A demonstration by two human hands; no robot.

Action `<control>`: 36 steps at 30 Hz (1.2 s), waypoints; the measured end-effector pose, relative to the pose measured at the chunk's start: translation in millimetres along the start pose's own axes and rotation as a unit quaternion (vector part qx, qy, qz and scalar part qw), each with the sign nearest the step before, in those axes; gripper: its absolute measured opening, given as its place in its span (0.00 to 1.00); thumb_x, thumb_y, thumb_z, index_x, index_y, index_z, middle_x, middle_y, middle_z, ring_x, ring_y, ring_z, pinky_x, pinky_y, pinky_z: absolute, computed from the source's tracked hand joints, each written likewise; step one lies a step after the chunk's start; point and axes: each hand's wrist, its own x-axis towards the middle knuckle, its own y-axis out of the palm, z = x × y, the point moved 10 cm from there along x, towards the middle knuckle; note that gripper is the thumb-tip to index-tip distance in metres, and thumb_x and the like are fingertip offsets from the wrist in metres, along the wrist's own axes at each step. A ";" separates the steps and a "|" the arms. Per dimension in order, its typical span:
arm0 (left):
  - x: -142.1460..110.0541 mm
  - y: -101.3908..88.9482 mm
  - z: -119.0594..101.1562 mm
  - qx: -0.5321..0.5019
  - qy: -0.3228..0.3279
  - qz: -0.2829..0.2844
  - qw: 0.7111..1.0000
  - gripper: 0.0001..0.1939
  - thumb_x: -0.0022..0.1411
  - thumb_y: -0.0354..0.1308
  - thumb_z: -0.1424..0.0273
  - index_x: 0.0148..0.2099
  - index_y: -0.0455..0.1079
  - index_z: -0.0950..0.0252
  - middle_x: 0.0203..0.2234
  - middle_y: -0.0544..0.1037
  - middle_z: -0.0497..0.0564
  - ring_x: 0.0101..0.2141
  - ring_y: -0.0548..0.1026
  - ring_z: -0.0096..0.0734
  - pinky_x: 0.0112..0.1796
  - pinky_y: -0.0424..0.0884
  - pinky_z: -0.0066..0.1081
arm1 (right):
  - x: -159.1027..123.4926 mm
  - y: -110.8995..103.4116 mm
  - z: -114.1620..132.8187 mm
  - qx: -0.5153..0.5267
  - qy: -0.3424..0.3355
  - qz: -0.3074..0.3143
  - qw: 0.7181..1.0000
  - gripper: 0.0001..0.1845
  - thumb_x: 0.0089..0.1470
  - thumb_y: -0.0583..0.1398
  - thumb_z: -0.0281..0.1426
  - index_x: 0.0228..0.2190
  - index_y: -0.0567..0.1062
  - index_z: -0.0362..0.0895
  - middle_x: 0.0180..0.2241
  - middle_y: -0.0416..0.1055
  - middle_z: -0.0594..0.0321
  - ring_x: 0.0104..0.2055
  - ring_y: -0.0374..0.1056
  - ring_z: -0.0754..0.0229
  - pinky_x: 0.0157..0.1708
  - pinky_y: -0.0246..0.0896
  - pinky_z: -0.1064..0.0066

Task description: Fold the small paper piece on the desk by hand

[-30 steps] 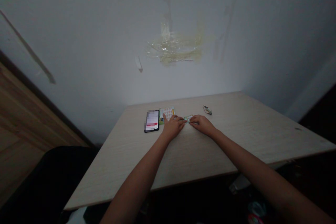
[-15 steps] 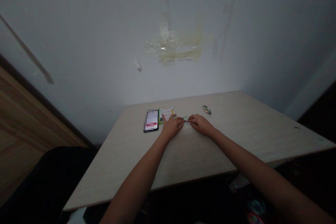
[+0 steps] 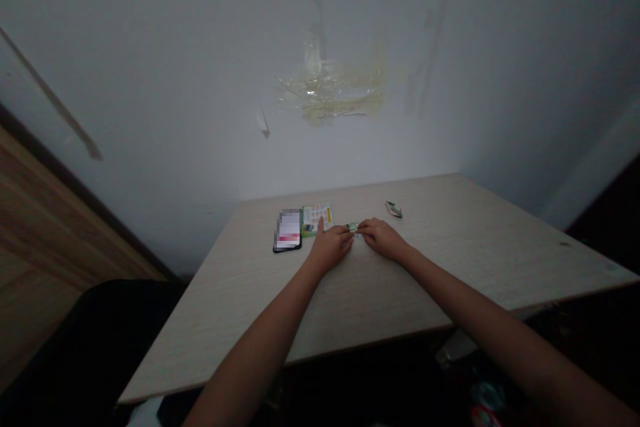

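Observation:
Between my hands lies a small green-and-white printed paper (image 3: 353, 227), mostly hidden under my fingers and apparently folded narrow. My left hand (image 3: 331, 247) presses its left end with the fingers together, the thumb sticking up in front of a leaflet. At the other end, my right hand (image 3: 381, 237) has its fingertips closed on the paper. The colourful leaflet (image 3: 315, 213) rests flat just behind my left hand. A phone (image 3: 288, 230) with its screen lit lies against the leaflet's left side. Farther back on the right is a small folded paper piece (image 3: 393, 209).
The pale wooden table (image 3: 370, 300) meets a grey wall (image 3: 210, 113) with clear tape (image 3: 340, 90) stuck on it. A dark chair-like shape (image 3: 110, 327) stands at the left. Dim objects show below the table's front edge.
The paper between my hands looks narrower than before. My left thumb and fingers have drawn back off the leaflet, showing more of it. My right hand has barely moved.

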 end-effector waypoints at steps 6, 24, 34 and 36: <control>0.2 3.1 -0.2 0.003 -0.001 0.015 1.000 0.15 0.70 0.49 0.65 0.52 0.74 0.55 0.49 0.79 0.50 0.52 0.74 0.37 0.64 0.33 0.61 | 0.4 0.0 1.2 0.004 -0.008 0.002 1.000 0.17 0.58 0.56 0.24 0.45 0.80 0.44 0.46 0.77 0.54 0.49 0.70 0.54 0.53 0.63 0.60; 0.6 1.9 2.8 0.002 -0.019 0.019 1.000 0.15 0.70 0.48 0.64 0.52 0.74 0.54 0.50 0.80 0.49 0.51 0.75 0.36 0.63 0.30 0.60 | -0.2 5.8 -2.0 0.016 -0.024 0.026 0.999 0.21 0.58 0.54 0.22 0.48 0.78 0.44 0.50 0.76 0.56 0.51 0.69 0.53 0.55 0.61 0.57; -1.4 4.2 1.3 0.012 -0.004 0.019 1.000 0.16 0.69 0.48 0.64 0.54 0.71 0.57 0.52 0.78 0.53 0.54 0.73 0.38 0.64 0.31 0.61 | 0.4 4.3 -4.3 0.036 -0.033 0.040 0.998 0.25 0.56 0.52 0.19 0.52 0.75 0.44 0.51 0.75 0.57 0.53 0.67 0.54 0.55 0.62 0.58; -2.3 6.5 1.3 0.009 0.001 0.023 1.000 0.16 0.69 0.49 0.64 0.55 0.70 0.58 0.53 0.77 0.54 0.55 0.72 0.38 0.64 0.32 0.62 | 0.2 3.1 -3.8 0.039 -0.035 0.035 0.998 0.24 0.56 0.52 0.19 0.51 0.76 0.44 0.51 0.75 0.56 0.52 0.67 0.54 0.55 0.62 0.58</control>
